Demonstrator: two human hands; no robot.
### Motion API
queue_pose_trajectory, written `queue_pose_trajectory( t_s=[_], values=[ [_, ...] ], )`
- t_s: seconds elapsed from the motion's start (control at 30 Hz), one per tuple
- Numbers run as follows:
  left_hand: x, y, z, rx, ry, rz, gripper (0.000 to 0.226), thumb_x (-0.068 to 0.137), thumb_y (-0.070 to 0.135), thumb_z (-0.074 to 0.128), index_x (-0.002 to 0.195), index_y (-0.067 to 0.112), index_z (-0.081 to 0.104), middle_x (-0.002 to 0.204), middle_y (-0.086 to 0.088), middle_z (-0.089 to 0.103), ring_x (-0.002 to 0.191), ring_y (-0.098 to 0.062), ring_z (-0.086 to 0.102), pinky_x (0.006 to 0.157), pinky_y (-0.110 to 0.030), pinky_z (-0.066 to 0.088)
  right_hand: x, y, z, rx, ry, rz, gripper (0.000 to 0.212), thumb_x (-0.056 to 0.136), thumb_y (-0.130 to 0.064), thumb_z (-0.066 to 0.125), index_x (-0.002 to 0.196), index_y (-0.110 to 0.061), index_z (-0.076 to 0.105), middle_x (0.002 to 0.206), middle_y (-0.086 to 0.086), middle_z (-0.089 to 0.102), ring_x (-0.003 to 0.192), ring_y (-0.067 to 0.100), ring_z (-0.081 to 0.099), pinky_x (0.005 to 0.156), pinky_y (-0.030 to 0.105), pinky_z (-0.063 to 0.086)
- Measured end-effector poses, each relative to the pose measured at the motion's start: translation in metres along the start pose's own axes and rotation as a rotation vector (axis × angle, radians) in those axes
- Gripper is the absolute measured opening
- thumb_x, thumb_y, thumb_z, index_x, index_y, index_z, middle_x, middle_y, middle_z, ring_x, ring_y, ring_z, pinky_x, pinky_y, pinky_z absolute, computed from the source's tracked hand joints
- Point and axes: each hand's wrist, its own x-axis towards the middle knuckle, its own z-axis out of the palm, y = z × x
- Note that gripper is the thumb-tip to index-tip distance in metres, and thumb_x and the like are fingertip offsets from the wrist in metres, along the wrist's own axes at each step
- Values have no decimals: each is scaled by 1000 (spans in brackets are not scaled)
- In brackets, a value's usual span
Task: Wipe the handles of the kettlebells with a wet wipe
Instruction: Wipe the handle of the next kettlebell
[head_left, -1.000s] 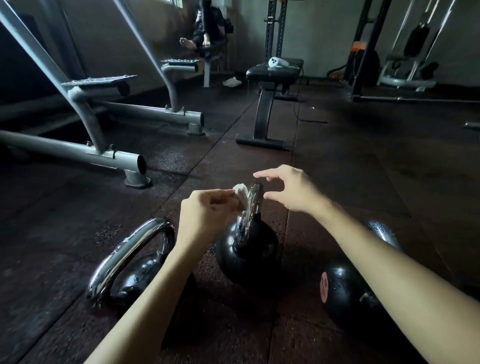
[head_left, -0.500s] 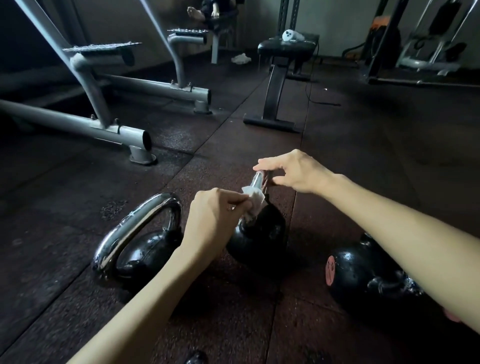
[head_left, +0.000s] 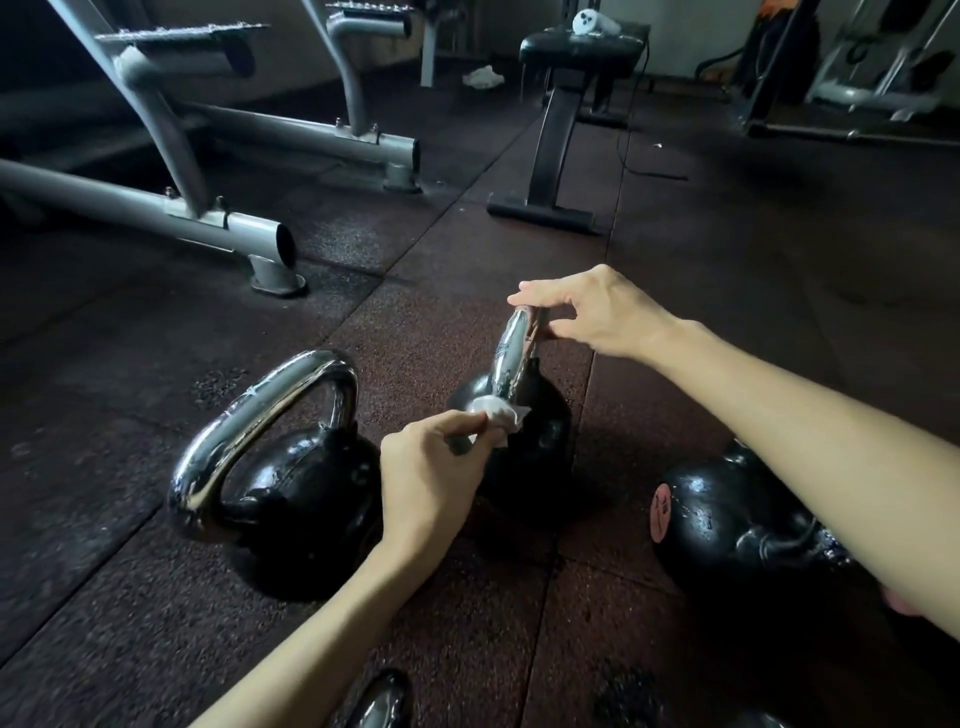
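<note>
At the bottom edge a chrome handle (head_left: 382, 699) just pokes into view. Above it, the left hand (head_left: 431, 483) is pinched shut on the wet wipe (head_left: 496, 420), which has slid down from the top of the middle kettlebell's handle (head_left: 511, 358) to its near base, where the chrome meets the black ball (head_left: 535, 447). The right hand (head_left: 597, 314) now grips the top of that handle between fingers and thumb, steadying it. That suggests this handle is nearly done; the left kettlebell (head_left: 291, 478) and the right kettlebell (head_left: 727, 525) sit just beside it. Farther off stand a grey machine frame (head_left: 218, 223) and a bench (head_left: 576, 57).
</note>
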Motion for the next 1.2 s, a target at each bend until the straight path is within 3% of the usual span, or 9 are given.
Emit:
queue_pose_trajectory(
  t_s=[0.17, 0.27, 0.4, 0.47, 0.53, 0.63, 0.8, 1.03, 1.2],
  values=[
    [-2, -14, 13, -47, -82, -110, 15, 79, 38, 87, 92, 31, 85, 81, 21, 78, 74, 14, 68, 77, -24, 58, 0, 2, 3, 16, 9, 4, 61, 86, 1, 70, 135, -36, 66, 148, -6, 58, 137, 12, 55, 119, 40, 39],
    [-2, -16, 5, -58, -111, -122, 14, 79, 38, 87, 92, 34, 84, 82, 25, 77, 78, 16, 68, 79, -21, 56, -4, -8, -2, -22, -4, 24, 62, 86, 0, 70, 137, -36, 64, 151, -7, 55, 137, 13, 55, 120, 38, 38],
    [3, -8, -23, -243, -119, -154, 12, 81, 31, 87, 92, 30, 84, 72, 23, 74, 63, 7, 65, 61, -18, 47, -25, -40, -6, -167, -21, 84, 65, 85, -18, 78, 142, -43, 58, 153, -9, 53, 125, 17, 61, 111, 37, 44],
    [9, 2, -34, -404, -146, -195, 15, 82, 27, 87, 97, 27, 84, 74, 15, 76, 63, -2, 65, 64, -20, 48, -45, -61, -8, -16, 71, 92, 54, 83, -42, 82, 134, -46, 64, 133, -12, 63, 109, -2, 61, 95, 26, 47],
    [16, 17, -41, -552, -202, -209, 20, 83, 19, 85, 103, 20, 83, 93, 1, 81, 90, -17, 77, 84, -28, 57, -68, -78, -10, 238, 35, 123, 58, 75, -57, 83, 130, -47, 66, 121, -19, 68, 74, -18, 56, 71, 11, 39],
    [21, 41, -44, -629, -294, -177, 19, 82, 7, 82, 100, 12, 82, 95, -5, 81, 92, -15, 78, 79, -18, 57, -90, -85, -8, 477, -36, 129, 62, 71, -52, 85, 130, -44, 68, 118, -25, 72, 52, -5, 50, 61, 11, 39],
    [26, 59, -47, -681, -432, -194, 23, 80, 3, 81, 102, 7, 82, 99, -10, 81, 96, -18, 78, 79, -17, 57, -98, -72, -2, 701, 85, 133, 38, 76, -27, 89, 113, -28, 80, 97, -6, 81, 55, 17, 48, 52, 27, 43],
    [42, 76, -55, -393, -569, -196, 40, 82, -5, 79, 112, 21, 76, 100, -6, 81, 78, -4, 76, 64, -8, 52, -103, -56, 5, 738, 134, 174, 17, 80, -15, 87, 96, -21, 84, 82, -1, 79, 55, 6, 48, 52, 22, 38],
    [101, 102, -37, 278, -238, 25, 21, 84, 49, 78, 104, 42, 79, 102, 17, 78, 92, -8, 72, 87, -29, 58, -72, -20, 18, 879, 507, 595, 11, 85, -13, 83, 94, -17, 79, 76, -3, 72, 59, 8, 55, 53, 22, 40]
  ],
)
